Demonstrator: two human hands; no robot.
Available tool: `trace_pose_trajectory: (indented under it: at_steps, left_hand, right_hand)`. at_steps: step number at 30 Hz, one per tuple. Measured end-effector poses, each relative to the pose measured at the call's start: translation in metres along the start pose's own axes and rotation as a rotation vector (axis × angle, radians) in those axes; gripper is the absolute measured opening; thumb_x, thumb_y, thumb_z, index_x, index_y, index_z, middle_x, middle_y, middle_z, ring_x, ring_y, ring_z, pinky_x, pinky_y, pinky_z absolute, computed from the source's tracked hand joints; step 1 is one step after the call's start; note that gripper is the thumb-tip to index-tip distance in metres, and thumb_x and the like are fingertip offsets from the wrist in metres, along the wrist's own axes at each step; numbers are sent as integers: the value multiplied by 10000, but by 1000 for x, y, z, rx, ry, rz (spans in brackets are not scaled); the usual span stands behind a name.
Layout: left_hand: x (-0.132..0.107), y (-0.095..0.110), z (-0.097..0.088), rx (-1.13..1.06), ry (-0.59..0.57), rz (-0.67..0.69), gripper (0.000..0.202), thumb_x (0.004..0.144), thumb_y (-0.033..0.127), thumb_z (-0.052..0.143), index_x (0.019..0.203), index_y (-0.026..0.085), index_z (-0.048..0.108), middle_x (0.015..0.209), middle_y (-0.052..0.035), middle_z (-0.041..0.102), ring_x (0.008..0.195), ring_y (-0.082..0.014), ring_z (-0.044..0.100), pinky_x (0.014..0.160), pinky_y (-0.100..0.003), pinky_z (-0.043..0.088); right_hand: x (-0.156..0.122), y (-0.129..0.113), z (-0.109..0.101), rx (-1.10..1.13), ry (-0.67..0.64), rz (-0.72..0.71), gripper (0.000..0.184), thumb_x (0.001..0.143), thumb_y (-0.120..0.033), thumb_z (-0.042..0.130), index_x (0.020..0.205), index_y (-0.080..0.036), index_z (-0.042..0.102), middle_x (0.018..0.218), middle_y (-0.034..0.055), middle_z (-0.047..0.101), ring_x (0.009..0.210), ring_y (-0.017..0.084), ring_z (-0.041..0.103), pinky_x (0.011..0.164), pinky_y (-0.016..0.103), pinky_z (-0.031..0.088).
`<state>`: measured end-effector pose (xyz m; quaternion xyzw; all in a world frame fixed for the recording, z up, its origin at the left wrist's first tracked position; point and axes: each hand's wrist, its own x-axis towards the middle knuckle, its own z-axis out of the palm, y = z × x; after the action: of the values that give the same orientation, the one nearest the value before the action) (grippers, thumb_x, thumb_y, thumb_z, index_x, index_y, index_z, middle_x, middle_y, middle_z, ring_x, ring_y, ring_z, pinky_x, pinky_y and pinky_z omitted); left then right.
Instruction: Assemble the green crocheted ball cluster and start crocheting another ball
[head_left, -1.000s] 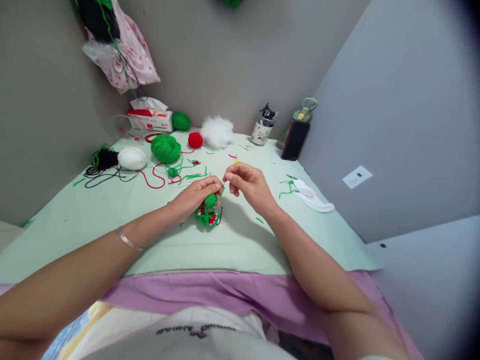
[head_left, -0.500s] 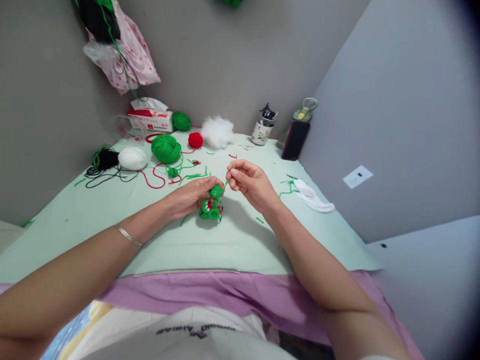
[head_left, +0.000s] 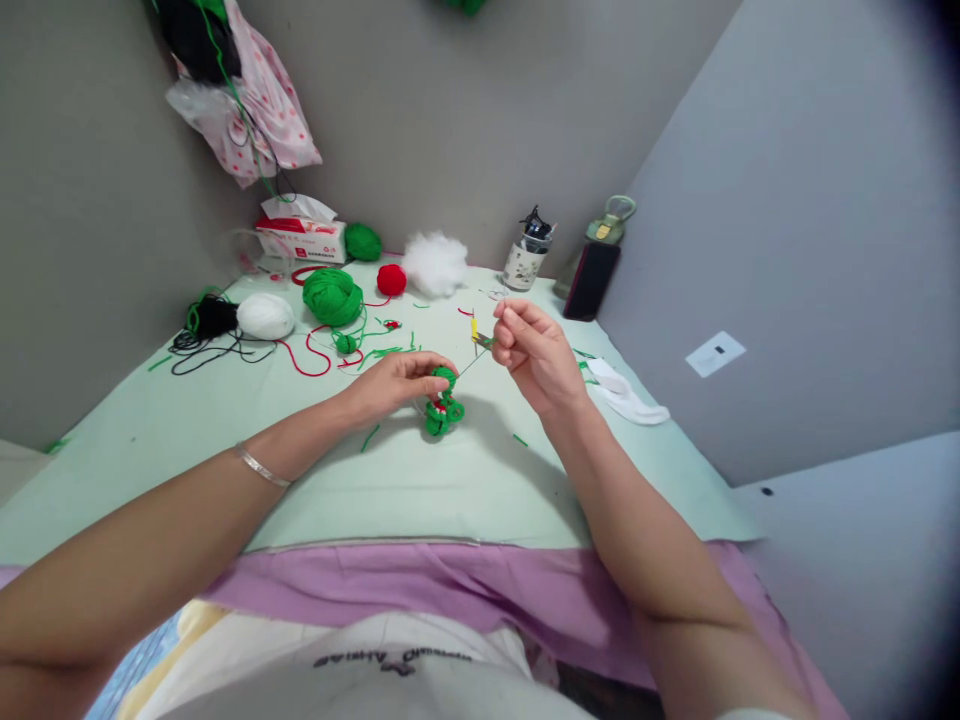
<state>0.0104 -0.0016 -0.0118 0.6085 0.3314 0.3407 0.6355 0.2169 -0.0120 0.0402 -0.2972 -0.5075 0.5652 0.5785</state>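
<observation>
Green yarn toy: held over the table, with red and white bits
Left hand: half curled, gripping the toy's round top
Thread: stretched from toy to right hand
Right hand: fingers curled in, pinching the thread
Yellow thing: near the right hand
Farther back: red ball, white fluff

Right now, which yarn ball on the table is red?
The red ball, immediately left of the fluffy white stuffing; the other balls are green or white.
</observation>
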Motion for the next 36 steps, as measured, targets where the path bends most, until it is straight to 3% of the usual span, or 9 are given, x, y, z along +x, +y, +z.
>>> trace_pose_trajectory:
  at_steps: [6, 9, 15, 20, 36]
  left_hand:
    - [-4, 7, -2, -263, 61, -35, 278, 813, 358, 791, 995, 160, 718, 983, -76, 737, 800, -142, 649, 825, -304, 513]
    - [-6, 14, -3, -331, 81, -23, 211, 859, 330, 753, 945, 147, 695, 1030, -94, 730, 806, -140, 654, 783, -277, 522]
    - [-7, 20, -3, -382, 91, 9, 208, 846, 327, 769, 953, 158, 713, 837, -20, 653, 707, -125, 616, 662, -247, 527]
    - [-7, 19, -5, -396, 111, 18, 182, 845, 302, 771, 939, 152, 726, 841, -35, 665, 721, -131, 627, 671, -242, 536]
    - [-8, 18, -9, -351, 112, 53, 231, 843, 307, 776, 1025, 171, 738, 911, -44, 711, 804, -140, 673, 730, -238, 553]
  right_hand:
    - [-1, -3, 1, -114, 15, -6, 286, 760, -421, 812, 859, -185, 686, 596, -55, 561, 504, 59, 456, 489, 206, 348]
    - [-3, 1, 3, -249, 2, -35, 276, 786, -449, 783, 818, -191, 691, 623, -37, 586, 524, 75, 456, 505, 230, 351]
    - [-9, 9, 9, -623, -20, -217, 212, 839, -415, 739, 786, -210, 734, 740, 9, 595, 650, 129, 466, 594, 290, 370]
    - [-14, 9, 11, -861, -87, -283, 134, 902, -277, 665, 808, -209, 733, 740, 15, 590, 662, 138, 485, 623, 299, 367]
    - [-15, 9, 13, -947, -145, -240, 139, 894, -184, 608, 797, -189, 708, 776, 16, 640, 639, 127, 501, 638, 293, 381]
